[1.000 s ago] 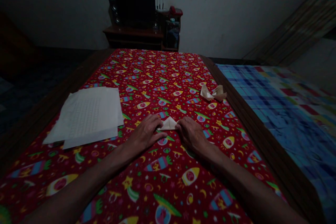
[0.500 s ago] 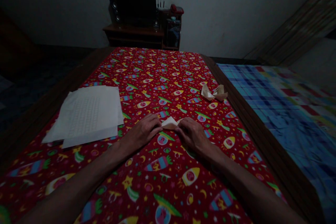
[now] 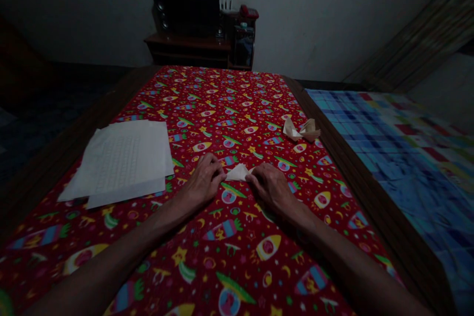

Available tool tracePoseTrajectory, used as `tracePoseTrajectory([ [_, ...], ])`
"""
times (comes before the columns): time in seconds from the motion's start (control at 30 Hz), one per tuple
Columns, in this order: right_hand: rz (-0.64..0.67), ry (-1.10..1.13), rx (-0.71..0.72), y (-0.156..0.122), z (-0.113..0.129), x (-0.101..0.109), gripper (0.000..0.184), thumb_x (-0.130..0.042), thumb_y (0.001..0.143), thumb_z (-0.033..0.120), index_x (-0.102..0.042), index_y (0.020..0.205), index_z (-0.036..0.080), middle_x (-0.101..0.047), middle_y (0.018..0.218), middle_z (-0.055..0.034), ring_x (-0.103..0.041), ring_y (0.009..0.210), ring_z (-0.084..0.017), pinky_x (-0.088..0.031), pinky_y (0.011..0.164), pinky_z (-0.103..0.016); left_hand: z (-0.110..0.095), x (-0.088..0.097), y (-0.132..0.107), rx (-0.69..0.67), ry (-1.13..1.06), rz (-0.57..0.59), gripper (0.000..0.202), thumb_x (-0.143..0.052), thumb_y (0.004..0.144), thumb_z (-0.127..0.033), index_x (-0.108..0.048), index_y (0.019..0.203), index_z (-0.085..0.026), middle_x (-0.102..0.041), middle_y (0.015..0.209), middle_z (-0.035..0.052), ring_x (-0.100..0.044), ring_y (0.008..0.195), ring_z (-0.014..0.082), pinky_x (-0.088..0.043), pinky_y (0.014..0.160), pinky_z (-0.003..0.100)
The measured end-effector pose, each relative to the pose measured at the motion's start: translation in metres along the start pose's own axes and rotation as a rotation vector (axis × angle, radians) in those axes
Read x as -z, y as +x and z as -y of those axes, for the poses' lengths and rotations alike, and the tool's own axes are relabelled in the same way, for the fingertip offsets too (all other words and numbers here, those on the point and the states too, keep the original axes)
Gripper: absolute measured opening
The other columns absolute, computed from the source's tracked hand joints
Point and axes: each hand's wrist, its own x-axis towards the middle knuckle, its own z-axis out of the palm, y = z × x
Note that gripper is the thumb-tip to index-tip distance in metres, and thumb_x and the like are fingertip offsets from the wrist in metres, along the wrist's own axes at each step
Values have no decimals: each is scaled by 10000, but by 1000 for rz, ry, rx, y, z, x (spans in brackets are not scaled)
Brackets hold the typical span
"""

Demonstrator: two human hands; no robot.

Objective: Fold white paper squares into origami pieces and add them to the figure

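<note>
A small folded piece of white paper (image 3: 238, 173) lies on the red patterned tablecloth (image 3: 229, 237) in the middle of the table. My left hand (image 3: 203, 181) pinches its left edge with curled fingers. My right hand (image 3: 269, 186) presses and pinches its right edge. Both forearms rest on the cloth, reaching in from the near edge.
A stack of white sheets (image 3: 124, 160) lies at the left. Two folded paper figures (image 3: 301, 130) sit near the table's right edge. A checked blue mat (image 3: 400, 148) spreads to the right. A dark cabinet with a screen (image 3: 196, 24) stands at the back wall.
The paper piece has been pressed flatter and looks smaller. My left hand's fingers have curled in more tightly at its left edge. My right hand has barely shifted.
</note>
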Motion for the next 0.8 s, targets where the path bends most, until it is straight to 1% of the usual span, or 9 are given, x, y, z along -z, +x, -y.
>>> tracePoseTrajectory([
  [0.13, -27, 54, 25, -1, -2, -2, 211, -478, 917, 309, -575, 778, 182, -564, 749, -32, -508, 704, -153, -373, 632, -259, -1, 5, 0, 73, -104, 30, 78, -668, 733, -229, -640, 678, -181, -521, 845, 11, -532, 809, 156, -464, 709, 281],
  [0.33, -45, 84, 60, -3, -4, -3, 236, -460, 925, 337, -585, 789, 191, -571, 753, -37, -516, 703, -152, -389, 627, -256, 0, 6, -1, 137, -184, 61, 142, -683, 710, -244, -653, 588, -179, -540, 764, -11, -539, 692, 118, -432, 614, 231],
  [0.5, -34, 102, 60, -3, -3, -2, 219, -479, 917, 328, -596, 792, 191, -578, 768, -35, -522, 714, -151, -393, 637, -254, 0, 11, -3, 184, -219, 137, 50, -718, 649, -191, -691, 607, -184, -557, 814, 3, -556, 732, 128, -439, 623, 220],
  [0.57, -26, 104, 52, -3, -2, -2, 214, -490, 912, 327, -599, 789, 190, -580, 770, -34, -523, 714, -150, -390, 635, -253, 0, 11, -4, 203, -216, 152, 79, -714, 663, -223, -687, 599, -186, -559, 814, 3, -552, 724, 126, -439, 616, 218],
  [0.7, -13, 69, 21, -2, 0, -3, 224, -480, 917, 325, -607, 793, 189, -572, 761, -33, -519, 704, -147, -379, 624, -251, -2, 9, -3, 247, -174, 126, 186, -683, 708, -284, -649, 568, -167, -552, 785, 2, -534, 672, 120, -408, 577, 222],
  [0.8, -14, 16, 9, -1, 1, -3, 228, -474, 920, 323, -604, 793, 185, -566, 751, -33, -515, 694, -148, -370, 620, -254, -6, 9, -1, 205, -100, 130, 198, -660, 732, -266, -624, 569, -160, -548, 760, 2, -524, 659, 123, -396, 585, 239],
])
